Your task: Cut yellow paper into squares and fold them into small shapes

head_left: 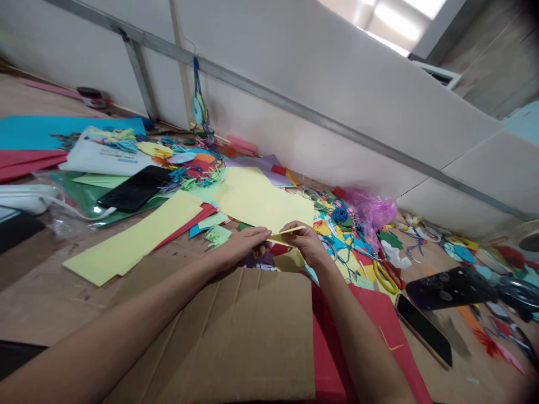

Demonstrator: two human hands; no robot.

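Closest to you lies a flattened brown cardboard sheet (236, 336), with your bare forearms reaching across it. Your left hand (242, 247) and your right hand (305, 245) meet just past its far edge, and both are closed in a pinch on a narrow pale yellow paper strip (286, 234), so neither hand is released. You hold this strip in the air, just in front of a large pale yellow paper sheet (261, 196). I cannot tell if the strip is a cut piece or a folded edge. A small green paper scrap (218, 235) lies just beside your left hand, and more pale yellow paper pieces (126, 241) lie further left. On your right side, a red card sheet (379, 320) goes under the cardboard, and yellow-handled scissors (386, 276) lie untouched near it, among many colored scraps. A ball of blue yarn (339, 214) and pink cellophane (370, 210) sit beyond your right hand. Many small shapes are already cut and scattered around, while the large yellow sheet and the red card lie mostly whole, so much paper is left uncut
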